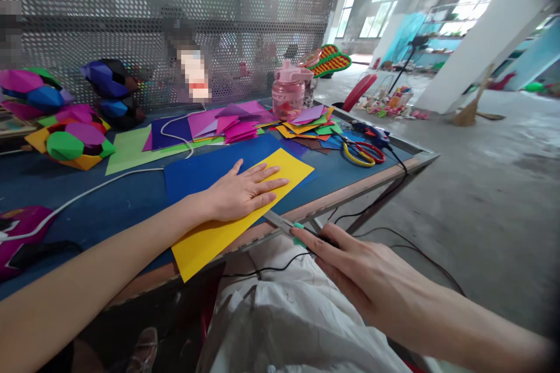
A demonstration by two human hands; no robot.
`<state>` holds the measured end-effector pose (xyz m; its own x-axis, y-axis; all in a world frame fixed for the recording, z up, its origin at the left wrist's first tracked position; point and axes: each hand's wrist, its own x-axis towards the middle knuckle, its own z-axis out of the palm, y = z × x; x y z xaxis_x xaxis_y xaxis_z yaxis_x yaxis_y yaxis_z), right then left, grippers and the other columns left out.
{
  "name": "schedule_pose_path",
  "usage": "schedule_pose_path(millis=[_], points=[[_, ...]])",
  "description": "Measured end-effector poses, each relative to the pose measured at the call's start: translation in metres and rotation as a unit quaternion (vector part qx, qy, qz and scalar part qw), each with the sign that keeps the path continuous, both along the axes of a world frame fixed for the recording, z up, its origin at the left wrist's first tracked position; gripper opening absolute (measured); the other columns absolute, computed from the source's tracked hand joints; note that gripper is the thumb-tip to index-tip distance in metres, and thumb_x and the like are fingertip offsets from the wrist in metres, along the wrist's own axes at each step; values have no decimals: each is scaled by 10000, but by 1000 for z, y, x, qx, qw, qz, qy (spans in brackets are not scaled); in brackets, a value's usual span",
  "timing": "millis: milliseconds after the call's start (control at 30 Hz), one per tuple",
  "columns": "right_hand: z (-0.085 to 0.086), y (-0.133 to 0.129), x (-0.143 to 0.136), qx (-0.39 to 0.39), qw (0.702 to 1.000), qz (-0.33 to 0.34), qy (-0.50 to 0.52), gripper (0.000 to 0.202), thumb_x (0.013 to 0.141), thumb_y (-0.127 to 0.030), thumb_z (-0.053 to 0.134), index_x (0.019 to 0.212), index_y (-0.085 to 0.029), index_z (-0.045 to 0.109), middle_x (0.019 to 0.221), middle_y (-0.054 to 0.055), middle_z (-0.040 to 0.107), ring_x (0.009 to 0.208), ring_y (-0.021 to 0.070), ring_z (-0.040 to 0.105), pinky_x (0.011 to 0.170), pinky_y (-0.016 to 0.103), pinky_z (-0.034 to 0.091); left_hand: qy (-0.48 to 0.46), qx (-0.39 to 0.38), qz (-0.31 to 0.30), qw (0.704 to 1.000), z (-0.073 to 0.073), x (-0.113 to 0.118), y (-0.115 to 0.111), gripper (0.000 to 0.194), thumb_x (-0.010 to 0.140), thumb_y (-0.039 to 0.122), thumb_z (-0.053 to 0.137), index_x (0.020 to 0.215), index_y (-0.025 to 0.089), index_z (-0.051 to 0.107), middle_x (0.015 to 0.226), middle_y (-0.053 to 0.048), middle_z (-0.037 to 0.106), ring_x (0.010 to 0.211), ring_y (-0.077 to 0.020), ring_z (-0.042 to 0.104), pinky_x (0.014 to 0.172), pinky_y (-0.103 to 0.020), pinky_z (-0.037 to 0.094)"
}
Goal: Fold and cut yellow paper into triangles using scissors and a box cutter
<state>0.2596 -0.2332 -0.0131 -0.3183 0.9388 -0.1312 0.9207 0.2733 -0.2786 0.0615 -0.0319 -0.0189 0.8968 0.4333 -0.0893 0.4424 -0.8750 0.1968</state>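
A yellow sheet (227,239) lies slantwise over a blue sheet (196,172) near the front edge of the table, its lower corner reaching past that edge. My left hand (242,189) is flat on the yellow sheet, fingers spread and pointing right. My right hand (345,256) is wrapped round the handle of a knife-like cutter (280,221) with a green part near my fingertips. The cutter's thin grey blade points up and left, its tip by the yellow sheet's lower right edge.
Scissors (361,154) and a glue gun (371,133) lie at the table's right end. Behind are coloured paper pieces (306,128) and a pink jug (287,93). Paper polyhedra (79,143) stand at the left. A white cable (100,186) crosses the blue tabletop (118,215).
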Motion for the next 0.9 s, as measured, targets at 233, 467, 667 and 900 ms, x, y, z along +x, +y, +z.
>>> schedule_pose_path(millis=[233,467,667,900], points=[[-4,0,-5,24,999,14,-18,629,992,-198,325,1582,-317,144,1257,128,524,828,198,657,663,358,556,-5,-3,-6,1000,-1,0,1,493,1042,555,205,1526,461,239,1653,87,123,1538,-235,76,1179,-635,-47],[-6,3,-11,37,999,19,-18,607,1002,-214,305,1582,-292,147,1155,111,554,787,193,654,625,343,539,-15,-9,-8,1000,-3,-1,3,493,1040,563,201,1524,473,229,1652,92,132,1538,-230,83,1175,-644,-52],[-7,0,-16,23,999,21,-20,603,992,-204,307,1575,-288,176,1191,121,538,780,196,665,617,348,535,-15,-7,-8,1000,-3,-1,3,498,1037,571,197,1524,471,230,1653,87,135,1538,-228,82,1172,-649,-54],[-13,0,-20,25,999,19,4,616,980,-190,331,1572,-278,183,1164,110,541,731,177,647,603,335,516,-14,-11,-6,1000,-2,-1,1,496,1039,562,197,1523,465,239,1652,92,135,1538,-220,76,1176,-637,-58]])
